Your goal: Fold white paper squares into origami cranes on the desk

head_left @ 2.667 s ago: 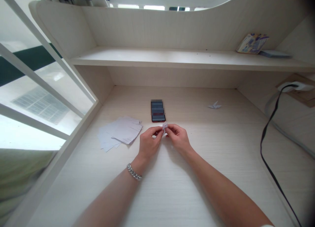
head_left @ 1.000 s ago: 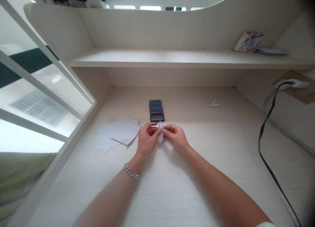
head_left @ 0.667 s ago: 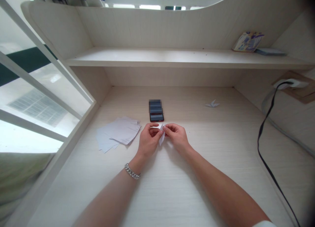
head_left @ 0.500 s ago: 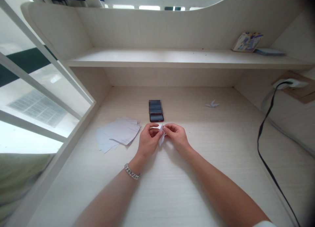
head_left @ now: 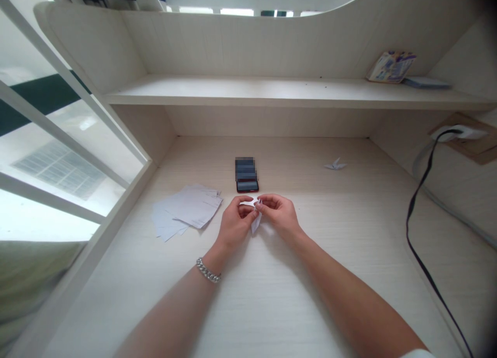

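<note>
A small folded white paper (head_left: 256, 224) is pinched between my two hands above the desk. My left hand (head_left: 235, 220) is closed on its left side, thumb and fingers together. From the right, my right hand (head_left: 280, 213) grips the upper part with thumb and forefinger. Part of the paper is covered by the fingertips, so its full shape is hidden. Just beyond my hands lies a phone (head_left: 247, 185) with a dark screen. Several white paper sheets (head_left: 196, 205) lie in a loose pile left of my left hand.
A folded paper crane (head_left: 335, 165) rests at the back right of the desk (head_left: 310, 296). Above runs a shelf (head_left: 233, 88) with a colourful packet (head_left: 392, 66) and a flat bluish item (head_left: 426, 82). A black cable (head_left: 409, 213) hangs from the wall socket on the right.
The folded paper has turned and opened a little between my fingers, and a white flap now shows near my left fingertips. The hands have hardly moved.
</note>
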{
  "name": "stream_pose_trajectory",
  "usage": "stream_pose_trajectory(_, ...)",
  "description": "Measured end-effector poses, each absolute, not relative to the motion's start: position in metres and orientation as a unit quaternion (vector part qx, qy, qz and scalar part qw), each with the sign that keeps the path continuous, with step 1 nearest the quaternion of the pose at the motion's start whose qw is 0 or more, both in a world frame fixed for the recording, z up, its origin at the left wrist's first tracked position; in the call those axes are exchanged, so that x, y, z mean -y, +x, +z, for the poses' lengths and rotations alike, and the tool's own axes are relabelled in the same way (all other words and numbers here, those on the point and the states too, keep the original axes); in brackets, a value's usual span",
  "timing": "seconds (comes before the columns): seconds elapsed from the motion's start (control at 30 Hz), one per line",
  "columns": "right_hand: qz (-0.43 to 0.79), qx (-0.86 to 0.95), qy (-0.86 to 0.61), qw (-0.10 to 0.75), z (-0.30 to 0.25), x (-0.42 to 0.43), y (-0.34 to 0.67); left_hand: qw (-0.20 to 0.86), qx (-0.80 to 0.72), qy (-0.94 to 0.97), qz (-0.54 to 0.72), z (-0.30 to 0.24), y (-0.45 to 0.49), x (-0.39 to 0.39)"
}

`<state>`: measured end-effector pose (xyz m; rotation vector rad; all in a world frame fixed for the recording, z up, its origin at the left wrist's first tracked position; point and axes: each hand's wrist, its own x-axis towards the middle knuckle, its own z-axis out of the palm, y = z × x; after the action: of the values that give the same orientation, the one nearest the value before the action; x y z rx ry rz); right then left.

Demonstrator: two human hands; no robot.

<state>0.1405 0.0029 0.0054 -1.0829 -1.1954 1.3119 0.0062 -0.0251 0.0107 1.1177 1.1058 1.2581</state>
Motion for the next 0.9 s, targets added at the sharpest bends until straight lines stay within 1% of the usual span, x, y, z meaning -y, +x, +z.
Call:
stream_pose_trajectory(0.13, 0.549, 0.484, -0.449, 0.513, 0.0053, -0.0026, 0.1408, 0.526, -0.480, 0.480, 0.513, 0.0101, 0.0058, 0.0248)
stream_pose_trajectory(0.37, 0.569, 0.465, -0.435, 0.520, 0.0078, -0.0029, 0.1406, 0.520, -0.464, 0.508, 0.506, 0.0094, 0.0039, 0.0249)
stream_pose_trajectory(0.53, 0.597, 0.450, -0.427, 0.509, 0.0092, -0.0031, 0.1415, 0.518, -0.466, 0.513, 0.501, 0.0062, 0.0035, 0.0233)
stream_pose_trajectory(0.7, 0.582, 0.449, -0.431, 0.523, 0.0096, -0.0035, 0.1420, 0.515, -0.462, 0.521, 0.500, 0.0074, 0.0033, 0.0230)
stream_pose_trajectory(0.9, 0.581, 0.444, -0.445, 0.518, 0.0133, -0.0023, 0.1416, 0.542, -0.450, 0.499, 0.504, 0.0072, 0.0032, 0.0230)
